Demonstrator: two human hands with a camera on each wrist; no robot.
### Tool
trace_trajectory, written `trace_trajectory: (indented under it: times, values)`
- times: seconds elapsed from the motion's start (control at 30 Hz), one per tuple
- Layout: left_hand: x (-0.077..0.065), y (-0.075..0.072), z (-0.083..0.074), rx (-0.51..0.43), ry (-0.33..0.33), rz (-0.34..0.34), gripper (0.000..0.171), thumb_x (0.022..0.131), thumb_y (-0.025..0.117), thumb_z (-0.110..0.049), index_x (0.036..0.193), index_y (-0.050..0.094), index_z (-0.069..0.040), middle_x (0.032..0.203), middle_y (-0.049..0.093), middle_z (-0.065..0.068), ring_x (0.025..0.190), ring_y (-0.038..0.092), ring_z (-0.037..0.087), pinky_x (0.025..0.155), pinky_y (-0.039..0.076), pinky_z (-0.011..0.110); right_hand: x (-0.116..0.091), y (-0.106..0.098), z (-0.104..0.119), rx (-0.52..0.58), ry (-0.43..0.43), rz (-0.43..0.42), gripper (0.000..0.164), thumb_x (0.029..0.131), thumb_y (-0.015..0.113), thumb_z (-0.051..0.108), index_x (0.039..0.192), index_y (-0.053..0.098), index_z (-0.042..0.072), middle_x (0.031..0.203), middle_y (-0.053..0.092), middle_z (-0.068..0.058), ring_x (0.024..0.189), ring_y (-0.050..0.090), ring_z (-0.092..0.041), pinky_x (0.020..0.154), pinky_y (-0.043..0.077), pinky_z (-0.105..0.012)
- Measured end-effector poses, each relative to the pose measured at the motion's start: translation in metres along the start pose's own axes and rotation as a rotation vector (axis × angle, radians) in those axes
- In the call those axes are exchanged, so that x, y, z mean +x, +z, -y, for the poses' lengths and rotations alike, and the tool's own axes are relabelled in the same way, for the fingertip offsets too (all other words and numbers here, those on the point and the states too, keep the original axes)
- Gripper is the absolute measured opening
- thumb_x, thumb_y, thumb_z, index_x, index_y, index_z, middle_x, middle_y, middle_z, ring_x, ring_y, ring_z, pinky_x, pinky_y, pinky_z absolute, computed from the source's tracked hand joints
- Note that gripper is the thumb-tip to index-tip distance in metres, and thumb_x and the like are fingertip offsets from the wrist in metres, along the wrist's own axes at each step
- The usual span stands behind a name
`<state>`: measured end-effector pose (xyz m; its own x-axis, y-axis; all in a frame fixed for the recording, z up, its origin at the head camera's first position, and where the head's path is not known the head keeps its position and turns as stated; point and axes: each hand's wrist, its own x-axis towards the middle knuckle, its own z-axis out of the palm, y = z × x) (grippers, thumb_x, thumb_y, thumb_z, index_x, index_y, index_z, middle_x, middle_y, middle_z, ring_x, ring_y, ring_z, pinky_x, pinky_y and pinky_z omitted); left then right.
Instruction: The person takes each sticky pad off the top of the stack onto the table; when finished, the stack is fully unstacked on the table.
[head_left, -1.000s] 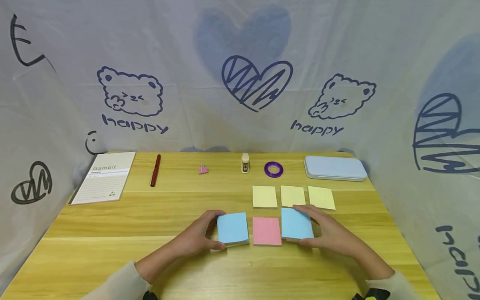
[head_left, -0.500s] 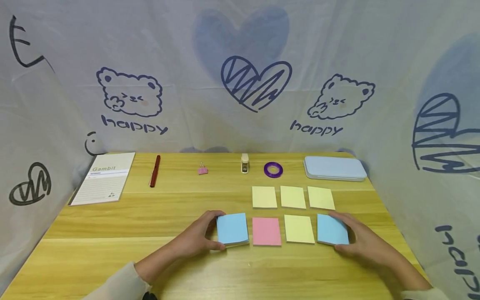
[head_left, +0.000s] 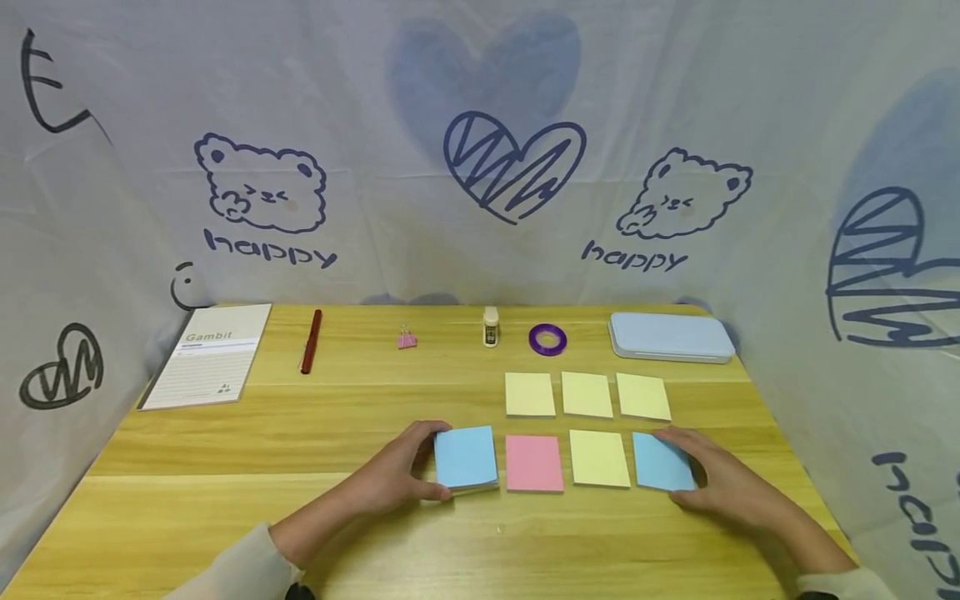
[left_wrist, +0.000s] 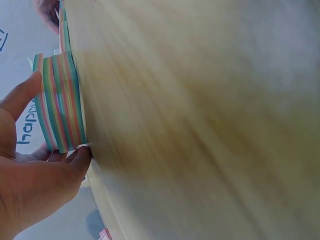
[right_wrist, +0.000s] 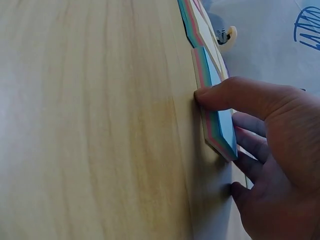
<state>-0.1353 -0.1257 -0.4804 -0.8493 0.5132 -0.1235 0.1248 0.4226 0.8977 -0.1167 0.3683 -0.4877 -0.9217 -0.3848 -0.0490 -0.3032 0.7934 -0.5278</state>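
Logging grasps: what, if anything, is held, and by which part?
Left hand: thick blue-topped note stack, thumb on near edge, fingers at far edge. Right hand: thinner blue-topped pad, likewise across near and far edges.

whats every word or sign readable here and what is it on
"Gambit": notepad
"happy": backdrop cloth, below left bear and right bear; another, cut off, far right
E-like mark, cloth's upper left: unclear whether a letter
Too small to read: notepad's finer print, label on white container

7 note stks (head_left: pixel 534 463), 1 ea. pen (head_left: pixel 311 342), clip (head_left: pixel 407 342)
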Motion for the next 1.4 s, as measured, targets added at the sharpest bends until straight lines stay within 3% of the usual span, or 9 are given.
trace_trajectory:
  times: [0.33, 0.53, 0.8, 1.2, 1.4]
  values:
    - [0.0, 0.0, 0.001, -0.001, 0.005, -0.002, 0.083, 0.081, 0.09, -0.015, 0.148, 0.044, -0.003, 0.143, 0.048, 0.018, 0.144, 0.039, 0.041, 0.121, 0.031, 0.057, 0.006, -0.006, 0.007, 0.005, -0.01, 0.012, 0.086, 0.082, 0.088, 0.039, 0.153, 0.047, 0.013, 0.154, 0.047, -0.019, 0.137, 0.047, -0.044, 0.105, 0.044, -0.065]
    - [-0.001, 0.001, 0.001, 0.01, 0.004, -0.006, 0.083, 0.081, 0.09, -0.016, 0.149, 0.044, -0.002, 0.143, 0.048, 0.019, 0.144, 0.04, 0.041, 0.121, 0.031, 0.058, 0.016, -0.012, 0.027, 0.017, -0.071, -0.006, 0.083, 0.082, 0.088, 0.035, 0.151, 0.05, 0.009, 0.152, 0.048, -0.024, 0.138, 0.043, -0.052, 0.105, 0.041, -0.072]
    - [-0.002, 0.001, -0.001, 0.01, 0.009, -0.005, 0.083, 0.081, 0.09, -0.015, 0.148, 0.044, -0.002, 0.143, 0.048, 0.019, 0.144, 0.04, 0.041, 0.121, 0.032, 0.057, 0.045, 0.004, 0.06, 0.077, -0.122, 0.05, 0.077, 0.089, 0.083, 0.031, 0.155, 0.047, 0.012, 0.157, 0.045, -0.021, 0.144, 0.038, -0.05, 0.11, 0.037, -0.071]
    - [0.0, 0.001, 0.0, 0.022, 0.004, -0.005, 0.084, 0.081, 0.09, -0.018, 0.149, 0.043, -0.004, 0.144, 0.047, 0.018, 0.144, 0.04, 0.04, 0.121, 0.033, 0.057, 0.089, 0.029, 0.117, 0.144, -0.175, 0.166, 0.083, 0.089, 0.081, 0.035, 0.16, 0.039, 0.028, 0.164, 0.037, -0.011, 0.15, 0.033, -0.039, 0.117, 0.033, -0.065]
    - [0.0, 0.0, 0.001, 0.011, 0.004, -0.003, 0.085, 0.081, 0.09, -0.017, 0.15, 0.042, -0.003, 0.145, 0.047, 0.019, 0.144, 0.04, 0.04, 0.121, 0.032, 0.058, 0.109, 0.044, 0.142, 0.168, -0.225, 0.208, 0.086, 0.088, 0.082, 0.036, 0.161, 0.038, 0.021, 0.163, 0.038, -0.008, 0.149, 0.038, -0.034, 0.118, 0.036, -0.06]
